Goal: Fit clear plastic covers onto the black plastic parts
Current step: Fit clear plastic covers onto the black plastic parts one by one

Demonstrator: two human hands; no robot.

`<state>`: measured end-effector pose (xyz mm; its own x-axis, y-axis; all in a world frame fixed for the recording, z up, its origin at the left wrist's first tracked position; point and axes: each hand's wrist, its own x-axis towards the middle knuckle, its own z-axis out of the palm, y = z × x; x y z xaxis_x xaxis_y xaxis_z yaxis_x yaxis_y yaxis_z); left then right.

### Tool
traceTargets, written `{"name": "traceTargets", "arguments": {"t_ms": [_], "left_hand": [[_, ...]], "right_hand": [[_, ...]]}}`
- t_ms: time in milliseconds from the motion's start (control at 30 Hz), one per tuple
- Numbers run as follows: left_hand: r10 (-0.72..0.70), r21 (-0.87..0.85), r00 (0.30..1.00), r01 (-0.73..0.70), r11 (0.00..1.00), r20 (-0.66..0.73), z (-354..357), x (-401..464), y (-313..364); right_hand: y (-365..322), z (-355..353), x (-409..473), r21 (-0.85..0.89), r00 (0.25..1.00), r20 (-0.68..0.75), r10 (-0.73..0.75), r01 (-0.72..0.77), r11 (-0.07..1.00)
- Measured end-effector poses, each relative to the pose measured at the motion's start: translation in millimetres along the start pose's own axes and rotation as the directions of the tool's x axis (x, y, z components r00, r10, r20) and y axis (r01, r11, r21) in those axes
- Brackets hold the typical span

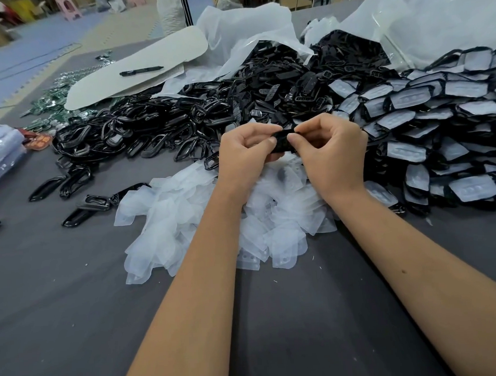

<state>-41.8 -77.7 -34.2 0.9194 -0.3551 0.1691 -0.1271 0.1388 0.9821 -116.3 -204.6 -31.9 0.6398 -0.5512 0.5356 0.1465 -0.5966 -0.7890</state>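
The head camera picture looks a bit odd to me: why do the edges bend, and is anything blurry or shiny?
In the head view, the wide lens bows the table edge and stretches the forearms near the bottom; the far floor and pink stool at top left are soft and smeared; the clear bag shows pale glare; both hands, left hand and right hand, look sharp, under even light with faint shadows.

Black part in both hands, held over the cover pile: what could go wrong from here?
1. Both hands, left hand and right hand, pinch the black part by its edges; it might slip and fall among the clear covers below.
2. The covered parts pile slopes toward the loose black parts; finished and unfinished pieces could mix.
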Motion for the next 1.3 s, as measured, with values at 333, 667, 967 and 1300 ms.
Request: {"name": "traceTargets", "arguments": {"t_ms": [333, 667, 967, 1300], "left_hand": [[0.005, 0.032, 0.999, -0.006, 0.999, 0.032, -2.9, -0.4, 2.0], [0.006, -0.034, 0.999, -0.004, 0.999, 0.047, -5.3, -2.0, 3.9], [0.013, -0.018, 0.998, -0.012, 1.000, 0.065, -6.4, -2.2, 5.3], [0.044, -0.001, 0.996, -0.044, 0.999, 0.072, -8.0, -1.4, 2.3]], "right_hand": [[-0.6, -0.7, 0.3, -0.041, 1.000, -0.016, 0.002, -0.003, 0.999], [0.5, -0.8, -0.3, -0.040, 0.999, -0.019, -0.030, 0.029, 0.999], [2.3, -2.5, 0.8, 0.123, 0.991, 0.070, 0.111, -0.119, 0.985], [5.5, -0.3, 1.3, 0.199, 0.970, 0.166, 0.180, -0.212, 0.957]]}}
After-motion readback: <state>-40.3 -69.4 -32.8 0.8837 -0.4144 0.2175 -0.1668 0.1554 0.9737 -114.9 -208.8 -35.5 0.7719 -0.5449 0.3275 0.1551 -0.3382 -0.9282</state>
